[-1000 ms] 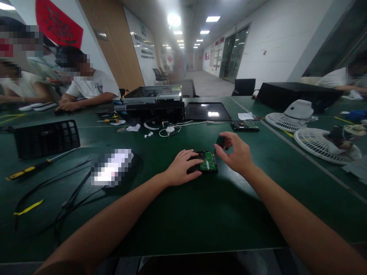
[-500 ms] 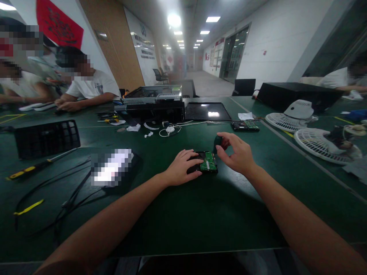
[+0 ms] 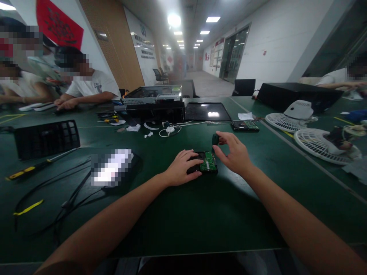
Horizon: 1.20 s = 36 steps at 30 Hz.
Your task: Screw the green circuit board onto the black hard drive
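Observation:
A hard drive (image 3: 208, 163) lies on the green tabletop in front of me, its green circuit board facing up. My left hand (image 3: 183, 166) grips it across the left part, thumb along the near edge and fingers spread over the top. Between the thumb and fingers of my right hand (image 3: 233, 152) is a short, dark screwdriver (image 3: 215, 139), held upright over the drive's far right corner. Its tip is too small to make out.
Farther back are a second hard drive (image 3: 245, 126), a black panel (image 3: 208, 111), an opened computer case (image 3: 155, 105) and a white cable (image 3: 170, 130). White fan parts (image 3: 321, 143) lie right. A yellow-black screwdriver (image 3: 31, 169) and black cables (image 3: 73, 194) lie left. Other people sit at both sides.
My right hand and the screwdriver have shifted slightly left, and the fingers have turned a little around the handle. My left hand and the hard drive stay put.

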{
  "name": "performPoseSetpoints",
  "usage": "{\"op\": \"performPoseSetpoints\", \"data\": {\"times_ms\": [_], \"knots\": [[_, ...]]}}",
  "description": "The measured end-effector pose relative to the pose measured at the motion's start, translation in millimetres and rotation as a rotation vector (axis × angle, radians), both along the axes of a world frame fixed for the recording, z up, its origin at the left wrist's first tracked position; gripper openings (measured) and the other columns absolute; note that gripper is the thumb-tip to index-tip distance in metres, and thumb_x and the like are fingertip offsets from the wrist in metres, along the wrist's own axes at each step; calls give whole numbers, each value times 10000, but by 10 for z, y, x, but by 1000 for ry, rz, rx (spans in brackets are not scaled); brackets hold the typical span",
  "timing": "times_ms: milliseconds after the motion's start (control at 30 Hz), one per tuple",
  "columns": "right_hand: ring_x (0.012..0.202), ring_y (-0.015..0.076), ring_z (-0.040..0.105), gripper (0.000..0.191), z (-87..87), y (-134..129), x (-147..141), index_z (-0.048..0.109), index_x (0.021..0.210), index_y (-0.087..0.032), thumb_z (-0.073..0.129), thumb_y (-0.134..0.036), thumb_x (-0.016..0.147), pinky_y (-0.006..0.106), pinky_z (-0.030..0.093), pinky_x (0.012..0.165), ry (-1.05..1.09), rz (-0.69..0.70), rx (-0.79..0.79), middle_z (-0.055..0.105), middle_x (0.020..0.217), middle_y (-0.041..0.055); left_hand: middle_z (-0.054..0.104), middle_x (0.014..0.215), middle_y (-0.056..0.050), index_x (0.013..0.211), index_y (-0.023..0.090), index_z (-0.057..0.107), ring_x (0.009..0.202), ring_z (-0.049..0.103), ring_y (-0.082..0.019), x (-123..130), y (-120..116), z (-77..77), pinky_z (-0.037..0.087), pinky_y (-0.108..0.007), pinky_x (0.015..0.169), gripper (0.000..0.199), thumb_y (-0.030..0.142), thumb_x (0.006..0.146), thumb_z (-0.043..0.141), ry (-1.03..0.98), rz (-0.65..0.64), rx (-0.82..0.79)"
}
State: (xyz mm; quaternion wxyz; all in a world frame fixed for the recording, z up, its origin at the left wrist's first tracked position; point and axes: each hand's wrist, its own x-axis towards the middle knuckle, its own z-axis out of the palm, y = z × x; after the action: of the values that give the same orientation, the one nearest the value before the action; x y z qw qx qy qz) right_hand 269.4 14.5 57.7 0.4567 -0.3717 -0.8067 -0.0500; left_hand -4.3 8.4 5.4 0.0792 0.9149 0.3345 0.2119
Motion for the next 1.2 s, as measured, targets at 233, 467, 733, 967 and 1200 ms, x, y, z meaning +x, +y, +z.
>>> {"op": "performPoseSetpoints", "data": {"times_ms": [233, 467, 733, 967, 1200], "knots": [[1065, 288, 748, 455, -48, 24, -3, 566, 1343, -240, 731, -319, 927, 508, 646, 924, 95, -46, 32, 679, 1371, 145, 547, 1542, -95, 1467, 308, 611, 1522, 409, -369, -5, 0, -4, 265, -641, 1277, 527, 510, 987, 692, -5, -4, 3], [1034, 280, 734, 421, -42, 34, -6, 565, 1268, -240, 773, -325, 912, 467, 662, 837, 66, -66, 121, 692, 1249, 134, 556, 1532, -101, 1457, 304, 620, 1513, 421, -374, 0, 9, -33, 272, -635, 1275, 526, 504, 978, 706, -20, -7, 18], [921, 247, 681, 403, 3, 14, 13, 590, 1257, -262, 771, -302, 899, 448, 632, 789, 23, -91, 136, 631, 1164, 97, 549, 1539, -97, 1460, 303, 615, 1522, 410, -366, -7, 2, -20, 256, -633, 1283, 527, 512, 983, 695, -7, -4, 15], [883, 210, 691, 367, 52, -39, -3, 606, 1249, -266, 717, -222, 902, 397, 624, 778, 59, 16, 137, 660, 1199, 87, 541, 1552, -90, 1464, 311, 614, 1526, 403, -371, -3, 7, -19, 261, -641, 1281, 520, 520, 993, 681, -2, -5, 2], [800, 194, 648, 361, 65, -42, -19, 594, 1259, -261, 686, -215, 912, 404, 583, 754, 31, 3, 112, 645, 1075, 65, 540, 1551, -87, 1469, 312, 609, 1529, 400, -361, -1, 7, -15, 259, -635, 1284, 518, 518, 998, 674, 6, -2, 8]]}}
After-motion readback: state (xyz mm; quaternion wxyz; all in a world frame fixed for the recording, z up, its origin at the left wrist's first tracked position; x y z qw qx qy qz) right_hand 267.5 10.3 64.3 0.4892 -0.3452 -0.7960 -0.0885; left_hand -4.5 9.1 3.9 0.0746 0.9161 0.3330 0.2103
